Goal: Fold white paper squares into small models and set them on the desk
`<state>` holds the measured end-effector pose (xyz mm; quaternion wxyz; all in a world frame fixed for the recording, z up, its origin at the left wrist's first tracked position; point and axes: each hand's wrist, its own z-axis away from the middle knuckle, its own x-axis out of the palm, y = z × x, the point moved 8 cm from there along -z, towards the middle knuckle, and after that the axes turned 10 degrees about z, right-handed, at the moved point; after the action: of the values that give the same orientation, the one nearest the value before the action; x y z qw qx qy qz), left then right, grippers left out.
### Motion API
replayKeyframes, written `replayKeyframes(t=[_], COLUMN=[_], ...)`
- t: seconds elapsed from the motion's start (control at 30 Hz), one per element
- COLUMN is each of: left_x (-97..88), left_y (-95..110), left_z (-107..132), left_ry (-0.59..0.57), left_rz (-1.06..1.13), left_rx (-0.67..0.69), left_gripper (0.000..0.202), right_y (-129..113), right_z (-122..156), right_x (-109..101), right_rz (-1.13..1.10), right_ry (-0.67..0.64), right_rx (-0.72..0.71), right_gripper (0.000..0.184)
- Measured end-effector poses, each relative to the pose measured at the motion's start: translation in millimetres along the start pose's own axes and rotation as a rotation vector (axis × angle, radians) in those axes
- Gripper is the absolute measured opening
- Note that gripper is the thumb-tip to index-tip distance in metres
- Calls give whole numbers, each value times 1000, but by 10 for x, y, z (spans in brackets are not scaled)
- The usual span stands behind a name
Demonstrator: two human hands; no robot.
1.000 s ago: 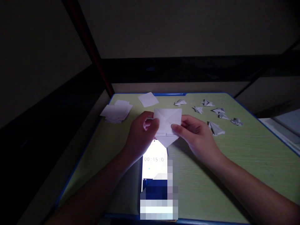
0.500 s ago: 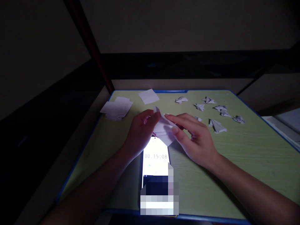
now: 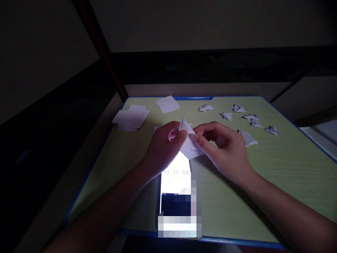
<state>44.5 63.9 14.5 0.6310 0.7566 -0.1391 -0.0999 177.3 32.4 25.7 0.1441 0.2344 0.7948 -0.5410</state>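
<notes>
A partly folded sheet of white paper [image 3: 188, 139] is held between my two hands, over the top end of a lit phone. My left hand [image 3: 168, 140] pinches its left side, with the thumb flat on the front. On the right edge, my right hand [image 3: 219, 142] pinches the paper between thumb and forefinger. The paper's upper end comes to a point, and a wider flap spreads out below. My fingers behind the sheet are mostly hidden. The phone [image 3: 176, 179] lies on the table showing 00:15:08; its lower part is blurred out.
The green table [image 3: 263, 189] has a blue edge. At the far left lies a stack of white paper [image 3: 130, 117], with a single square sheet [image 3: 167, 104] to its right. Several small folded paper pieces [image 3: 237, 108] are scattered at the right back. Dark walls surround the table.
The paper's top is now folded to a narrower point and flattened. My right hand has shifted slightly right, its thumb now on the edge. The whole view has tilted a little.
</notes>
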Motion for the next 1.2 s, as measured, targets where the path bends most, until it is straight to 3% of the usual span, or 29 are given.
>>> replayKeyframes(t=[0.13, 0.27, 0.53, 0.8, 1.2], left_x=[29, 63, 82, 70, 149], left_y=[28, 42, -48, -25, -12], left_z=[17, 33, 15, 23, 42], left_ry=[-20, -52, -101, -99, -191], left_rz=[-66, -50, 283, 123, 267], left_rx=[54, 67, -132, -98, -105], left_gripper=[11, 12, 23, 17, 31], right_y=[80, 183, 315, 305, 325], right_z=[-28, -32, -15, -24, 15], right_x=[-5, 35, 136, 170, 247], right_rz=[-9, -170, -564, -628, -780], right_ry=[-4, -45, -77, -86, -152], right_rx=[105, 212, 417, 446, 575], right_gripper=[11, 12, 10, 10, 13])
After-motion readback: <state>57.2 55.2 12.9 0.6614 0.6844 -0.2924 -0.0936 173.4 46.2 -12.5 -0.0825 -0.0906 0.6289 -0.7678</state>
